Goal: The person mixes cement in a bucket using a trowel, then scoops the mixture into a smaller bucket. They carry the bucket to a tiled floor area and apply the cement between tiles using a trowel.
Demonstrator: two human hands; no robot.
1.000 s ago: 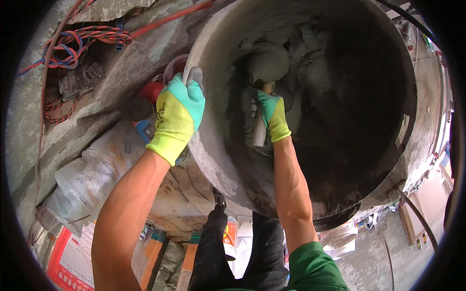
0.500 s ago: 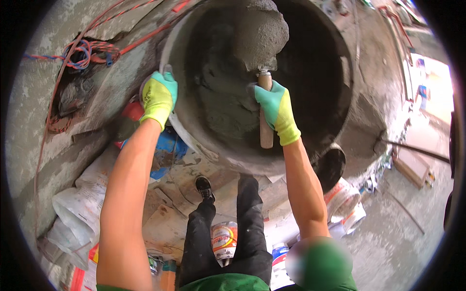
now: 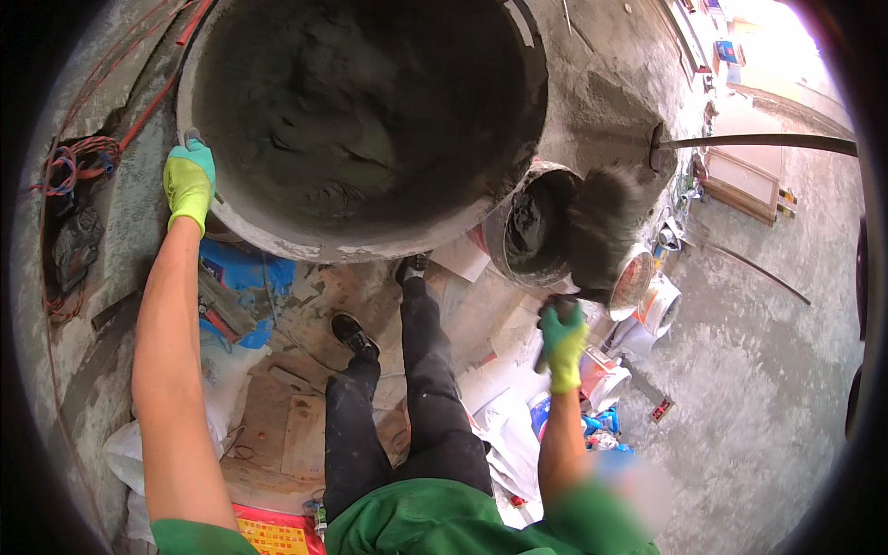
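Observation:
My left hand [image 3: 190, 185], in a teal and yellow glove, is closed on the rim of a large round tub [image 3: 287, 248]. Wet grey mortar [image 3: 361, 139] lies inside the tub. To the tub's lower right, my right hand [image 3: 561, 347], gloved the same way, grips the handle of a trowel. The trowel's mortar-covered blade [image 3: 603, 227] is smeared by motion beside a bucket [image 3: 500, 248]. Some mortar [image 3: 529, 227] is inside this bucket. The blade partly covers the bucket's right side, and I cannot tell whether they touch.
Cords [image 3: 88, 159] lie at the left. A blue plastic sheet [image 3: 245, 277] is below the tub. More buckets [image 3: 659, 305] stand at the right, near a long rod [image 3: 758, 141] and a wooden-edged board [image 3: 740, 180]. My feet stand among cardboard and sacks.
The view has shifted right. My right hand and the loaded trowel have moved from above the tub to the bucket at its lower right. My left hand stays on the rim.

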